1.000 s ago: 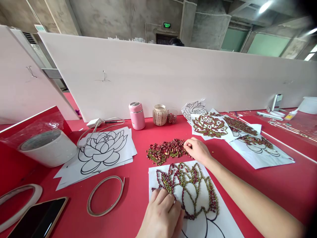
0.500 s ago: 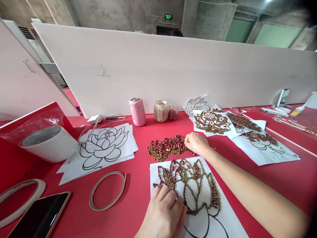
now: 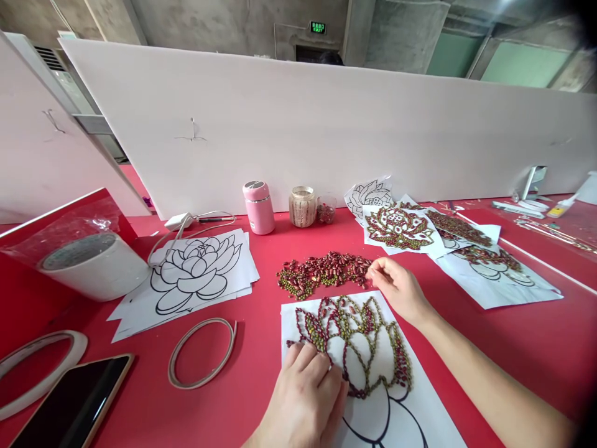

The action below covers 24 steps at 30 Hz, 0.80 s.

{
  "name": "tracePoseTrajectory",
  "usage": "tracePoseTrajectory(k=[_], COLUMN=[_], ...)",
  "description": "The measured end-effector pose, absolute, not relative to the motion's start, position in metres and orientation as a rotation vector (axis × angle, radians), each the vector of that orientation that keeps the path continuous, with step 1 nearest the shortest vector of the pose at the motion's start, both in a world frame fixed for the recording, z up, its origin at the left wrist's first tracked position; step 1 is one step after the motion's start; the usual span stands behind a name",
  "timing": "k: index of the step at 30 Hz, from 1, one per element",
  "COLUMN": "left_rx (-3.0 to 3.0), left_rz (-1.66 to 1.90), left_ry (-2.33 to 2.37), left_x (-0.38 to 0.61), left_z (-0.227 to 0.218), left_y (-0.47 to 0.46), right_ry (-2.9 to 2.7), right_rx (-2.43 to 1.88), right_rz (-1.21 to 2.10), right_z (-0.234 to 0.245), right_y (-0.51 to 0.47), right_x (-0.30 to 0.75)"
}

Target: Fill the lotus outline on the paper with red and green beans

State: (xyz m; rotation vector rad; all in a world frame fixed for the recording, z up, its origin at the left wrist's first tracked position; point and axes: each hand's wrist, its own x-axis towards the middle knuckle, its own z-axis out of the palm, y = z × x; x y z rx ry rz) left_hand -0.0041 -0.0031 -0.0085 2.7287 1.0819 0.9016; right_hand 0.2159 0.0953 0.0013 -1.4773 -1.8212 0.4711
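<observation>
A white sheet [image 3: 410, 417] with a lotus outline lies in front of me, its petals lined with red and green beans [image 3: 354, 336]. My left hand [image 3: 305, 398] rests on the sheet's lower left part, fingers curled down against the beans. My right hand [image 3: 396, 287] hovers just right of a loose pile of red and green beans [image 3: 321, 274] on the red table [image 3: 261, 386]. Its fingertips are pinched together; whatever is between them is too small to make out.
A stack of blank lotus sheets [image 3: 196, 274] lies at left, finished bean pictures [image 3: 401, 230] at right. A pink flask [image 3: 258, 207], a jar [image 3: 302, 206] and a small cup [image 3: 325, 210] stand by the white partition [image 3: 326, 130]. Tape rolls [image 3: 91, 264], a tape ring [image 3: 203, 351] and a phone [image 3: 69, 404] lie at left.
My right hand has pulled back from the bean pile, moving right and toward me with fingertips pinched. The left hand has stayed on the sheet. The view shifted slightly.
</observation>
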Motion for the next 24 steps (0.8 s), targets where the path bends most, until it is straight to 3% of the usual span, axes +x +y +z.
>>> tracePoseTrajectory(k=[6,24], left_rx=[2.680,2.640], left_rz=[0.913,1.037], left_ry=[1.114,1.134], left_x=[-0.005,-0.006], left_z=[-0.002,-0.001], left_y=[-0.003,-0.003], right_ry=[-1.554,-1.523], right_rx=[-1.377,-1.336], right_rz=[0.778,0.953], right_z=[-0.008,-0.009], right_y=[0.066,0.051], right_x=[0.223,0.230])
